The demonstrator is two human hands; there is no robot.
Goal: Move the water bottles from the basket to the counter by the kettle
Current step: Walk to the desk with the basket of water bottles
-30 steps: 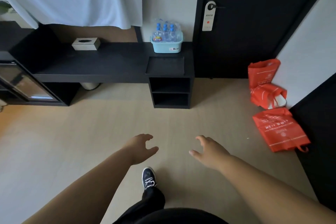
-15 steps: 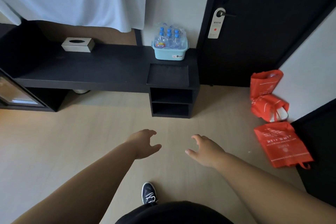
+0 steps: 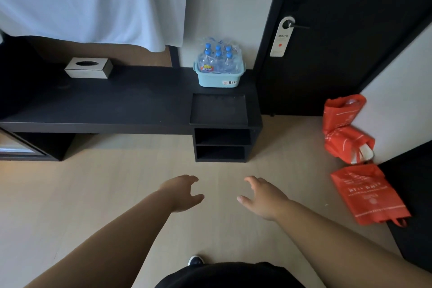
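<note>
The counter (image 3: 117,105) runs out of view at the left, and a white cloth (image 3: 81,0) hanging from above covers the wall behind it. The bottles (image 3: 218,58) are wrapped together in crinkled clear film, so their bodies blur into one another; six blue caps can be counted, and their lower halves are hidden by the basket (image 3: 219,78) wall. A yellow and red label at the front left of the pack is too small to read. Only the toe of a shoe (image 3: 196,260) shows past dark clothing at the bottom edge.

The bottles are clear with blue caps and stand upright in the pale blue basket. It sits at the right end of the counter, against the wall, just beside the dark door (image 3: 350,42) and just behind a shallow black tray (image 3: 218,109). A tissue box (image 3: 88,68) lies well to the left.

The left hand (image 3: 181,192) and right hand (image 3: 264,196) reach forward over the floor, palms facing each other, fingers spread and loosely curved, holding nothing, well apart from the basket. Two red bags (image 3: 367,194) lie by the right wall
</note>
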